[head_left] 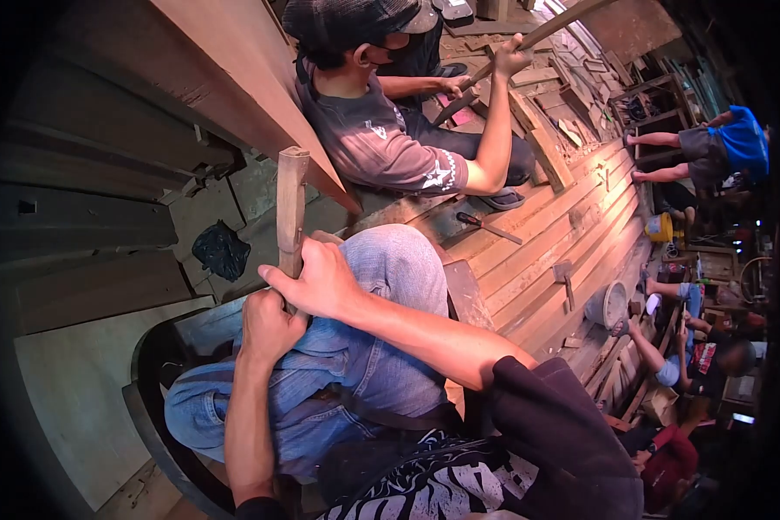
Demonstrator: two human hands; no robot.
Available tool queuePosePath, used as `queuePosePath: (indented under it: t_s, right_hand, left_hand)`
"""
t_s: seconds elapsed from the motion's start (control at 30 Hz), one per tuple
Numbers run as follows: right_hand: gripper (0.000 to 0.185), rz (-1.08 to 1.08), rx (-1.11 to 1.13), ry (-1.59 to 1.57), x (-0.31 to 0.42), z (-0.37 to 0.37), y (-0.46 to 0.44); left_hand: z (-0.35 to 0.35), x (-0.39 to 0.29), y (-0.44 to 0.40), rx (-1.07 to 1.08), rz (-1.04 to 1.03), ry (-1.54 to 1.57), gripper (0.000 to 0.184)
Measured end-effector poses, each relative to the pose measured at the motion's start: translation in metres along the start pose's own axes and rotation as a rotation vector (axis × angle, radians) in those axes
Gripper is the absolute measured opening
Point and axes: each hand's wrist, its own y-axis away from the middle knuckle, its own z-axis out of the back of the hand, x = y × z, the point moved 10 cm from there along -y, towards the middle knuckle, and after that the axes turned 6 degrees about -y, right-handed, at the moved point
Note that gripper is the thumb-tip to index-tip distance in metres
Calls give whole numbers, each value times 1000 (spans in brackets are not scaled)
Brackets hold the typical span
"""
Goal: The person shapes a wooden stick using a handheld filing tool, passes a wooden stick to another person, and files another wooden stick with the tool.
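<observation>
A narrow piece of wood (291, 195) stands upright over my lap, with a squared, notched-looking top. My left hand (271, 325) is closed round its lower end. Just above, my right hand (322, 282) grips the same piece, its thumb pointing out to the left. The wood's bottom end is hidden by my fingers. Beneath both hands are my legs in blue jeans (394, 269).
A co-worker in a cap (381, 130) sits close ahead, holding a long wooden stick (537, 39). On the planks (529, 260) lie a black-handled tool (490, 227) and a hammer (566, 286). A grey bucket (611, 303) and several people are at right; a black plastic bag (221, 250) is at left.
</observation>
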Motion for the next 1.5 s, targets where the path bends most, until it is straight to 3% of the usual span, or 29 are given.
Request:
queuePosePath:
  t_s: [1.17,1.23,1.33,1.5]
  right_hand:
    - [39,-17,-8,-39,4,3,6]
    - [38,-20,-10,-78,5,4,10]
    - [48,6,38,-49,12,6,12]
    - [36,86,59,-141,24,10,20]
  left_hand:
    - [-3,1,1,15,-25,-8,13]
    - [5,-6,1,-93,-111,64,14]
    - [0,0,4,-36,-102,52,12]
    - [-3,9,0,22,16,81,18]
